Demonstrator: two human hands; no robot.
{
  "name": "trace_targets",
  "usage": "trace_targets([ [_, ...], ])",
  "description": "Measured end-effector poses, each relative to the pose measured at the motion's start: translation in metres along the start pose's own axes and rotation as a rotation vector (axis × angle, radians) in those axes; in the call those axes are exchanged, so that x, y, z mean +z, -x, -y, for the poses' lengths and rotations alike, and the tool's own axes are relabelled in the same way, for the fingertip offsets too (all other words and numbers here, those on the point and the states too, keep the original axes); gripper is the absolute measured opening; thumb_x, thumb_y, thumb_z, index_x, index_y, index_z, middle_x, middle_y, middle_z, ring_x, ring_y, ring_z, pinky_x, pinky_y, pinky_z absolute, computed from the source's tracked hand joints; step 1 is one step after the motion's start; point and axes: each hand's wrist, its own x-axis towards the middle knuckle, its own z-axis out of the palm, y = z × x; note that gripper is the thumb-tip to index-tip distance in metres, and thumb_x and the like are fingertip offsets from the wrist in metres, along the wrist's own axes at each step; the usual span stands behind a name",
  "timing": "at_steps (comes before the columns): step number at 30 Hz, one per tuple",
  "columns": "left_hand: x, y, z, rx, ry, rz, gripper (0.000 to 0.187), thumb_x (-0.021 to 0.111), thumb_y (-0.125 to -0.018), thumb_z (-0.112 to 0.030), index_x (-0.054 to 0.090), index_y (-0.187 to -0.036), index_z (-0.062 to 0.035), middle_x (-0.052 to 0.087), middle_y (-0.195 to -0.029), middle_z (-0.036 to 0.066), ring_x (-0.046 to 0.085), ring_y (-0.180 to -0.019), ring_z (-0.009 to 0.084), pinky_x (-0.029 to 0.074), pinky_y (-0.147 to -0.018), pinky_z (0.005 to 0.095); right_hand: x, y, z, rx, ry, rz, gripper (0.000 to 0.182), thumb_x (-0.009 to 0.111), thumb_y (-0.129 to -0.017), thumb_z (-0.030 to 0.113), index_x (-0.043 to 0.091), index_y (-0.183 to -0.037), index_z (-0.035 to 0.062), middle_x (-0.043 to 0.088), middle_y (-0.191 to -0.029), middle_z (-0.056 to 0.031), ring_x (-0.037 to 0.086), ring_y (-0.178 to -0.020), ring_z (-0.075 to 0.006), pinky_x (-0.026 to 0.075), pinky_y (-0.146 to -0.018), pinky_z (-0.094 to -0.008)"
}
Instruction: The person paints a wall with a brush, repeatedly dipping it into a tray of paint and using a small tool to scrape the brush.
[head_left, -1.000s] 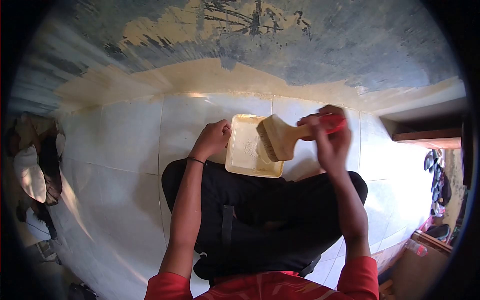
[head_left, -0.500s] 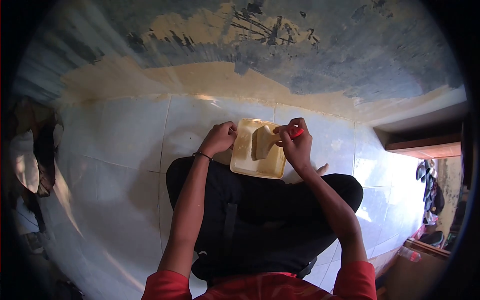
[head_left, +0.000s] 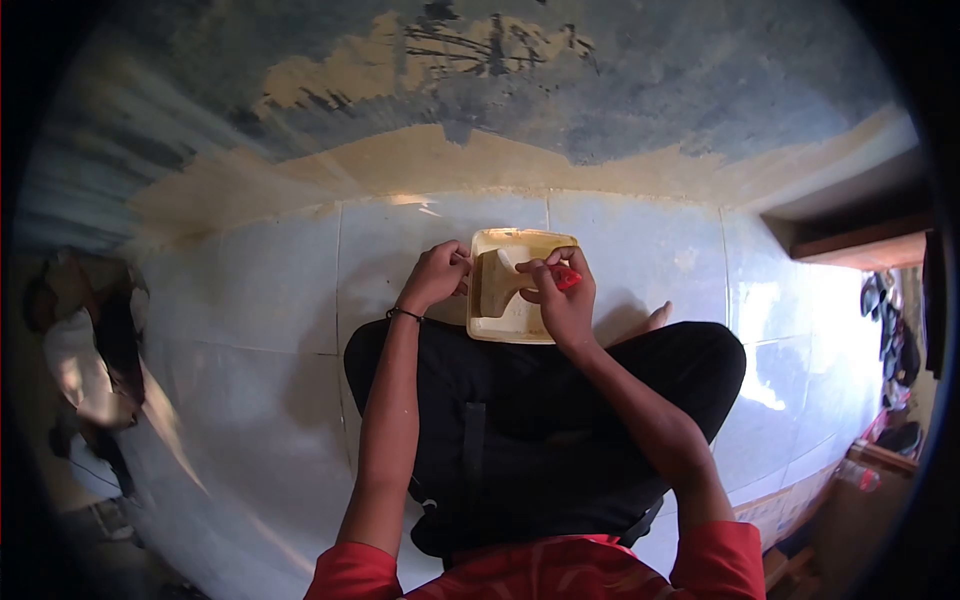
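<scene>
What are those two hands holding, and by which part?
The right hand holds a wide paintbrush by its red handle, bristles down in the tray. The left hand grips the tray's left rim.

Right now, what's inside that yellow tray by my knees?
Inside the tray sits the head of the paintbrush, held by the right hand; the left hand grips the tray's edge. Cream paint coats the floor of the tray. The brush and hand hide what lies beneath them.
</scene>
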Motion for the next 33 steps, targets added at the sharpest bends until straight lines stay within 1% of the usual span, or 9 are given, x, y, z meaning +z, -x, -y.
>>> trace_targets([
  [1, 0.000, 0.000, -0.002, -0.007, -0.023, 0.014, 0.018, 0.055, -0.086, -0.014, 0.058, -0.095, 0.0020, 0.064, -0.079, 0.009, 0.066, -0.061, 0.0155, 0.052, -0.054, 0.0266, -0.002, -0.002, 0.001, 0.067, -0.065, -0.020, 0.011, 0.055, -0.088, 0.005, 0.044, -0.090, 0.0044, 0.064, -0.087, -0.0104, 0.065, -0.080, -0.0132, 0.053, -0.058, -0.0249],
  [3, -0.001, 0.000, -0.004, -0.036, -0.025, 0.043, 0.021, 0.055, -0.088, -0.016, 0.055, -0.101, 0.0008, 0.062, -0.084, 0.007, 0.063, -0.060, 0.0125, 0.052, -0.055, 0.0261, -0.004, -0.004, 0.001, 0.086, -0.084, -0.042, 0.012, 0.056, -0.088, 0.006, 0.045, -0.091, 0.0051, 0.064, -0.086, -0.0091, 0.065, -0.081, -0.0137, 0.053, -0.057, -0.0247],
  [7, 0.000, 0.000, -0.005, -0.057, -0.049, 0.068, 0.021, 0.053, -0.088, -0.014, 0.054, -0.103, 0.0011, 0.062, -0.083, 0.007, 0.063, -0.061, 0.0133, 0.052, -0.056, 0.0262, -0.008, -0.009, -0.004, 0.090, -0.071, -0.043, 0.014, 0.057, -0.086, 0.008, 0.045, -0.091, 0.0042, 0.064, -0.083, -0.0091, 0.064, -0.078, -0.0128, 0.053, -0.055, -0.0251],
  [10, 0.001, -0.001, -0.004, -0.053, -0.016, 0.057, 0.019, 0.052, -0.088, -0.012, 0.055, -0.101, 0.0013, 0.063, -0.083, 0.009, 0.064, -0.059, 0.0151, 0.052, -0.055, 0.0265, -0.016, -0.019, -0.004, 0.092, -0.027, 0.012, 0.013, 0.052, -0.091, 0.012, 0.040, -0.094, 0.0084, 0.063, -0.086, -0.0081, 0.064, -0.084, -0.0138, 0.055, -0.057, -0.0260],
  [11, 0.001, -0.001, -0.004, -0.053, 0.012, 0.062, 0.019, 0.052, -0.088, -0.012, 0.055, -0.101, 0.0014, 0.062, -0.083, 0.009, 0.064, -0.059, 0.0152, 0.052, -0.055, 0.0267, -0.017, -0.021, -0.005, 0.098, -0.035, -0.004, 0.013, 0.052, -0.091, 0.012, 0.040, -0.094, 0.0084, 0.063, -0.086, -0.0081, 0.064, -0.084, -0.0138, 0.055, -0.057, -0.0260],
  [13, 0.001, -0.001, -0.004, -0.052, 0.037, 0.073, 0.019, 0.052, -0.088, -0.012, 0.054, -0.102, 0.0014, 0.062, -0.084, 0.009, 0.063, -0.059, 0.0152, 0.052, -0.056, 0.0269, -0.018, -0.024, -0.006, 0.079, -0.106, -0.057, 0.012, 0.054, -0.086, 0.008, 0.044, -0.090, 0.0040, 0.065, -0.079, -0.0092, 0.063, -0.073, -0.0124, 0.052, -0.052, -0.0255],
  [18, 0.000, 0.000, -0.006, -0.061, -0.004, 0.081, 0.020, 0.049, -0.090, -0.014, 0.053, -0.104, -0.0002, 0.063, -0.085, 0.007, 0.063, -0.063, 0.0147, 0.052, -0.060, 0.0265, -0.016, -0.019, -0.007, 0.043, -0.058, -0.015, 0.011, 0.053, -0.087, 0.009, 0.043, -0.090, 0.0052, 0.066, -0.080, -0.0100, 0.064, -0.074, -0.0134, 0.053, -0.052, -0.0260],
  [21, 0.000, 0.001, -0.003, -0.052, -0.032, 0.073, 0.020, 0.050, -0.089, -0.015, 0.054, -0.103, -0.0013, 0.061, -0.084, 0.006, 0.062, -0.064, 0.0138, 0.051, -0.060, 0.0264, -0.020, -0.021, -0.009, 0.112, -0.166, -0.025, 0.011, 0.052, -0.087, 0.009, 0.042, -0.091, 0.0057, 0.065, -0.081, -0.0101, 0.064, -0.076, -0.0143, 0.054, -0.053, -0.0266],
  [33, 0.001, 0.002, -0.002, -0.036, 0.011, 0.051, 0.019, 0.053, -0.087, -0.017, 0.055, -0.099, -0.0024, 0.059, -0.078, 0.005, 0.059, -0.059, 0.0113, 0.049, -0.056, 0.0252, -0.030, -0.025, -0.014, 0.216, -0.254, -0.065, 0.011, 0.048, -0.085, 0.006, 0.039, -0.091, 0.0080, 0.062, -0.082, -0.0085, 0.063, -0.077, -0.0154, 0.057, -0.054, -0.0291],
])
